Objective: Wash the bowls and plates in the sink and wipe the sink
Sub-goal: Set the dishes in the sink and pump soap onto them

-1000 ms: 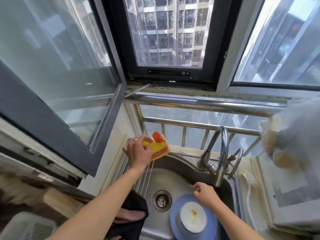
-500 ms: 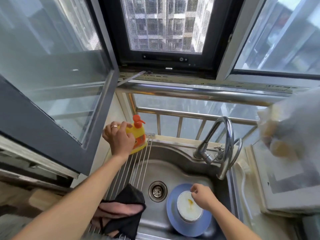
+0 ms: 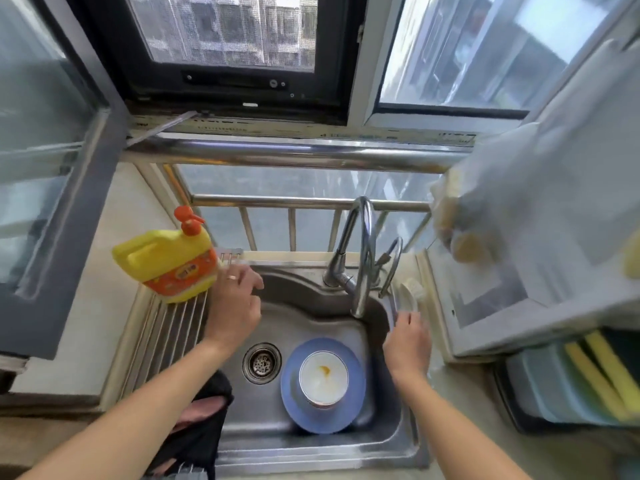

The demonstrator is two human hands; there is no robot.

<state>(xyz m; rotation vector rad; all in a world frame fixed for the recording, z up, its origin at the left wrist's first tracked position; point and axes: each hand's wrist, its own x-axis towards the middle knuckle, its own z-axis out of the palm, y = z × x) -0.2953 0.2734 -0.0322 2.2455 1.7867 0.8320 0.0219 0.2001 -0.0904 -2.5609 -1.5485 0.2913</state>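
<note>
Below the window, the steel sink is holding a white bowl on a blue plate at lower centre. The right hand, fingers loose, is reaching up-right towards a brush, perhaps touching it; the left hand is hanging relaxed, holding nothing.

Soap bottle: yellow body, orange pump cap, orange label band with white spots. Plate: blue; bowl on it white with an orange-yellow stain. Sink steel grey; cloth black with pink; sponges yellow.

One head-worn camera looks steeply down, close over the sink (window above).
</note>
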